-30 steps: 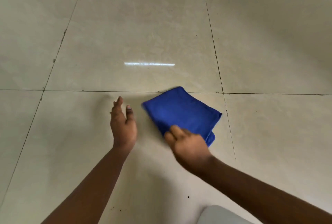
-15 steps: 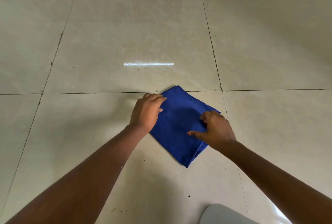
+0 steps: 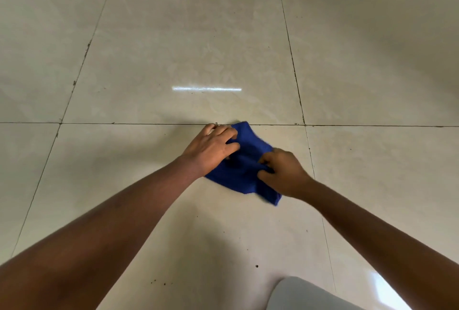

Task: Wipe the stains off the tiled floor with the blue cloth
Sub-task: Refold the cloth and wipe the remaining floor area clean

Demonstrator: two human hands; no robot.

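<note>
The tiled floor [image 3: 188, 51] fills nearly the whole view: large glossy cream tiles with a faint marbled pattern, divided by thin dark grout lines, some of them chipped and grimy. A bright bar of reflected light [image 3: 206, 89] lies across the middle tile, and a softer glare shows near the lower right edge. Two bare forearms reach in from the bottom corners and cover much of the near tile. A pale grey rounded shape [image 3: 308, 294] sits at the bottom edge, right of centre; what it is cannot be told.

The blue cloth [image 3: 244, 173] lies on the near tile just below the horizontal grout line, its far corner touching that line. It is soft, deep blue, and bunched into uneven folds, with a loose corner sticking out toward the lower right. The left hand [image 3: 211, 147] rests on its left side, fingers curled down into the fabric and gripping it. The right hand [image 3: 283, 173] holds the right side, thumb and fingers pinching a raised fold. Both hands hide part of the cloth's edges.

Small dark specks [image 3: 256, 266] dot the near tile between the arms, and a few more lie close to the bottom edge.
</note>
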